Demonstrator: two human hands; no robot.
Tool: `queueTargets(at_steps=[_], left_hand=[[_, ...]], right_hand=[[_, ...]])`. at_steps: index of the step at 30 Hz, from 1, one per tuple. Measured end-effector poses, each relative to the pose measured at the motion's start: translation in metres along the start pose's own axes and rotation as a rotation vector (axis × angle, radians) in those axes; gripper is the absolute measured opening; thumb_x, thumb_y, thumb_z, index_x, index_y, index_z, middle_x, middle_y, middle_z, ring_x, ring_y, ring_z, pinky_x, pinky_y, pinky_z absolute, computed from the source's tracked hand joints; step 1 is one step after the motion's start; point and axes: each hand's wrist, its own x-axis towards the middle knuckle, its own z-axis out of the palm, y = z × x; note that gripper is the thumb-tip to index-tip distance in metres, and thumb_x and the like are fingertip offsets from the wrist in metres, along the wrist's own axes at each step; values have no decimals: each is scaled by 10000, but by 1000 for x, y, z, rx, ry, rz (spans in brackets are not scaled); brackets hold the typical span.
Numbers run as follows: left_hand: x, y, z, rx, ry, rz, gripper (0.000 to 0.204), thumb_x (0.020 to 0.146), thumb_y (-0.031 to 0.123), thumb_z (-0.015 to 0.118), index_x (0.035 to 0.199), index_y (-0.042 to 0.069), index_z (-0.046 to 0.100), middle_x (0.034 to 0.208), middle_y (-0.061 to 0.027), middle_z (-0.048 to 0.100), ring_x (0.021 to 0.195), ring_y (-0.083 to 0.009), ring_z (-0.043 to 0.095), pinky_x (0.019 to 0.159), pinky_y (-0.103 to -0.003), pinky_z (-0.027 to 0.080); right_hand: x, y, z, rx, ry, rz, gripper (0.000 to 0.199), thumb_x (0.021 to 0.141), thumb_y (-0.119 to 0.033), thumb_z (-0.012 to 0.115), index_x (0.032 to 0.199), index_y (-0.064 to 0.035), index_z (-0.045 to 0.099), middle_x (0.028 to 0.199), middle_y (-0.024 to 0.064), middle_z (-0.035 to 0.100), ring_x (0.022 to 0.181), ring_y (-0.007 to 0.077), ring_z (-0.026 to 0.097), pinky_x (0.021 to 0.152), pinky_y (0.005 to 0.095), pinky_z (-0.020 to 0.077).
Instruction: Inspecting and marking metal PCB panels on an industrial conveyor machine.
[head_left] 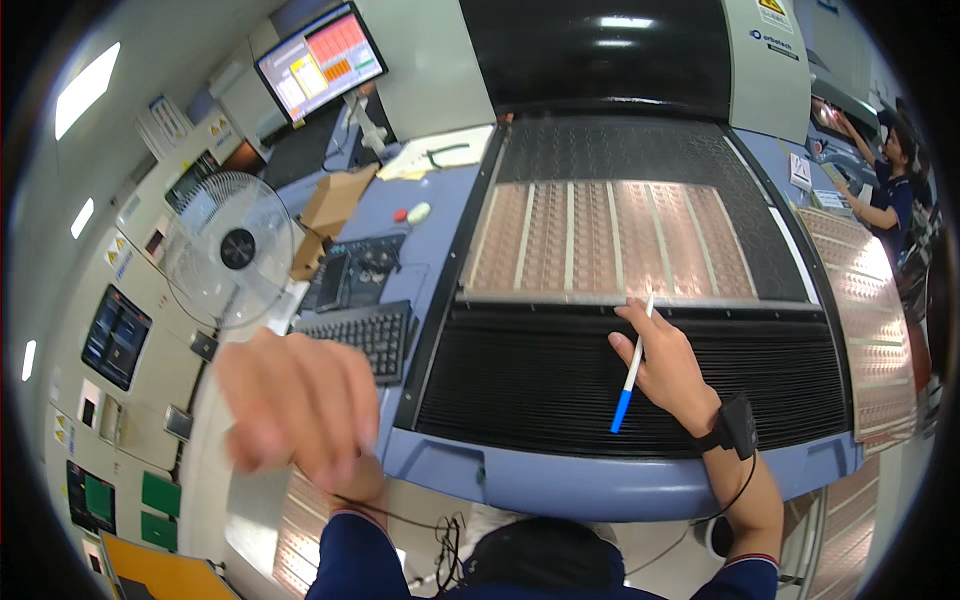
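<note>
One pen [632, 372] is grasped by the fingers [633, 314] of my right hand [672, 368], by the copper-coloured panel [592, 240]; I'd keep contact light. Blurred left hand [305, 400]: I can't tell its hold.

Head-worn fisheye; downward and forward; left hand [300, 405] nearest

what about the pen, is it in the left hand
No, the white-and-blue pen is in the right hand, while the left hand is away from it.

Left grip [300, 400] hovers (blurred); right grip [668, 362] pinches.
</note>
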Motion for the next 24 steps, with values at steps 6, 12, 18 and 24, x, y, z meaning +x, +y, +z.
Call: queueTargets(at_steps=[6, 12, 18, 24], left_hand=[[16, -36, 32, -139, -247, 11, 333, 972, 276, 597, 795, 9, 685, 616, -119, 610, 432, -152, 504, 473, -293, 476], [11, -20, 37, -20, -199, -22, 370, 990, 371, 579, 873, 57, 737, 571, -71, 574, 393, -98, 461, 382, -206, 391], [7, -11, 21, -25, -330, 18, 262, 936, 134, 581, 737, -23, 650, 613, -193, 621, 486, -268, 612, 494, -396, 558], [5, -17, 22, 41, -305, 26, 328, 967, 266, 576, 785, 24, 700, 583, -119, 589, 436, -180, 530, 435, -293, 476]], right_hand=[[-1, 7, -5, -44, -37, -6, 349, 942, -224, 651, 1193, 12, 595, 1254, 314, 589, 1160, 464, 585, 933, 479, 527], [0, 0, 6, 53, -129, 22, 352, 941, -233, 656, 1189, 10, 599, 1250, 314, 595, 1136, 464, 603, 932, 475, 531], [2, -4, 3, 43, -124, 9, 346, 945, -236, 650, 1186, 7, 600, 1239, 293, 612, 1084, 463, 631, 916, 470, 536], [2, -5, 4, 47, -140, 17, 340, 944, -229, 650, 1186, 5, 600, 1228, 293, 618, 1062, 466, 639, 899, 463, 539]])
